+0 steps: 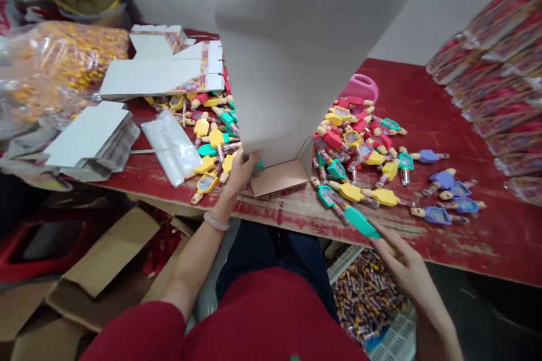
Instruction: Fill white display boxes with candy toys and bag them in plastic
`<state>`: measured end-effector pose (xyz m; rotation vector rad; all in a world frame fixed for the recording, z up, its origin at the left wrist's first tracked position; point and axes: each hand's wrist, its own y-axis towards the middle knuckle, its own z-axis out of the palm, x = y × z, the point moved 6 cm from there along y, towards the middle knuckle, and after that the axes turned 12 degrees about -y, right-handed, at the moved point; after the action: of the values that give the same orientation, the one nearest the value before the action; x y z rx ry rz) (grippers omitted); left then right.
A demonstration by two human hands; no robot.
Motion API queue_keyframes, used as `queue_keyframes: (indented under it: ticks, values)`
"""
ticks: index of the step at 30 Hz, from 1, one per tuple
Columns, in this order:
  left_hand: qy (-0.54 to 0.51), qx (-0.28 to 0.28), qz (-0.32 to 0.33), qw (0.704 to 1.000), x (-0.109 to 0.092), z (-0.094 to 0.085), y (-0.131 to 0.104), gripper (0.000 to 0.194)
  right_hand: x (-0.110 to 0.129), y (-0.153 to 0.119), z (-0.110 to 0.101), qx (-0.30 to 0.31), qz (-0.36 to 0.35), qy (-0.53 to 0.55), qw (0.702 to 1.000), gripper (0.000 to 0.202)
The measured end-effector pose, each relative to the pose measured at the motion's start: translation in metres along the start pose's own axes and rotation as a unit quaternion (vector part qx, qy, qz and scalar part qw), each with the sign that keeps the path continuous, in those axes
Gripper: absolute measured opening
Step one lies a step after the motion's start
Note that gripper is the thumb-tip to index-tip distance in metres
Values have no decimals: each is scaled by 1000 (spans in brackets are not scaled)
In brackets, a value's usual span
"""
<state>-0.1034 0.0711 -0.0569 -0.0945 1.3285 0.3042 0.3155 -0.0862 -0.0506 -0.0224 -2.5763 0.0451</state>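
A cardboard display box [279, 177] with a tall pale back panel stands at the table's front edge. My left hand [240, 174] grips its left side, fingers reaching over the edge. A green piece [258, 167] shows inside the box by those fingertips. To the right, my right hand [396, 254] is closed on the end of a green candy toy [361, 221], which has a flat plastic body and points toward the pile. Right beside it lies another green candy toy [326, 196], and yellow candy toys [350, 192] are just behind.
Mixed candy toys [372, 141] are heaped on the red table [423, 118] around the box. Folded cartons [88, 138], clear plastic bags [171, 146] and a large filled bag [71, 56] sit left. Packed goods [503, 90] are stacked right. A full crate [368, 293] stands below.
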Motion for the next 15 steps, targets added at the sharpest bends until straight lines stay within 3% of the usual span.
queue_keyframes:
  ticks: [4,6,8,12,15]
  values:
    - [-16,-25,25,999,0,2,-3,29,141,39,55,63,-153,-70,984,46]
    - [-15,-23,26,999,-2,3,-5,27,191,63,86,129,-181,-161,962,43]
    - [-11,-23,27,999,-3,4,-7,26,222,81,104,186,-205,-249,928,41]
    - [-10,-8,27,1000,-2,5,-8,26,259,105,111,256,-263,-332,869,32]
    - [-21,5,20,1000,0,5,-6,30,287,128,120,254,-266,-294,883,28]
